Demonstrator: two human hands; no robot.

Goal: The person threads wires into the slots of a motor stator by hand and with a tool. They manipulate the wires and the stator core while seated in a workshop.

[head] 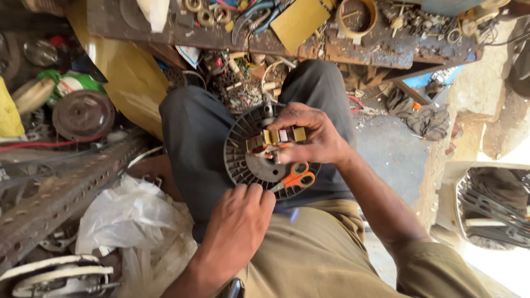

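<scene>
Crowded in by a littered counter [353,49] and scrap: 2 hands, left hand [237,226] and right hand [309,135], gripping a ribbed round motor part [243,160] on the lap, orange-handled scissors [295,177] seemingly resting on it.

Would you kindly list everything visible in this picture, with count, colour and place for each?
round slotted disc: one, dark grey, on the lap
small wound part: one, tan and orange, on the disc under the right hand
scissors: one pair, orange handles, lying on the disc
workbench: one, dark and worn, along the top
yellow sheet: one, on the bench
tape roll: one, tan, on the bench
perforated metal angle: one, grey, lower left
plastic bag: one, white, lower left
round rusty part: one, brown, left
rags: a heap, grey, on the floor at right
left hand: at the disc's lower edge; what it grips is unclear
right hand: on the small wound part
</scene>
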